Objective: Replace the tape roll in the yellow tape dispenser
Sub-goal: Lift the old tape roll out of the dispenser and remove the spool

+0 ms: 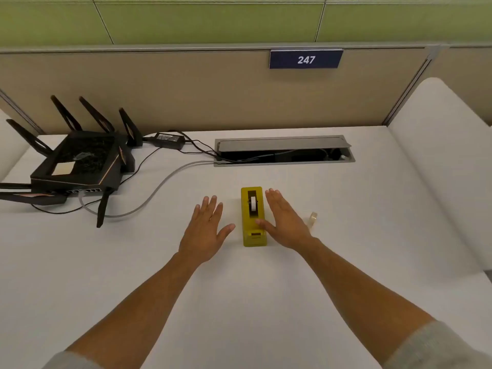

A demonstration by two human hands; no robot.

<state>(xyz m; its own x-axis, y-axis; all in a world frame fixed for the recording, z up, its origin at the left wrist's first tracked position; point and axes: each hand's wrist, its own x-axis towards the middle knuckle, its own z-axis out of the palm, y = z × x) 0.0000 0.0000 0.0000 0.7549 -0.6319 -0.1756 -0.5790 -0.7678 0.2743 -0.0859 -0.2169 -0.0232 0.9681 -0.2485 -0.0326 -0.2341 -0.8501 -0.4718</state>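
A yellow tape dispenser (pixel 253 217) stands on the white desk (pixel 239 288), its cutter end toward me. A nearly spent white roll (pixel 253 204) sits in its slot. My left hand (pixel 205 230) lies flat and open on the desk a little left of the dispenser, holding nothing. My right hand (pixel 285 222) is flat and open just right of it, thumb touching the dispenser's side. A clear tape roll (pixel 313 218) stands on edge on the desk, right of my right hand.
A black router (pixel 80 166) with several antennas sits at the back left, its cables (pixel 159 185) trailing to an open cable hatch (pixel 283 151) behind the dispenser. A power adapter (pixel 170 139) lies near the partition (pixel 213 89). A white divider (pixel 442 161) bounds the right side.
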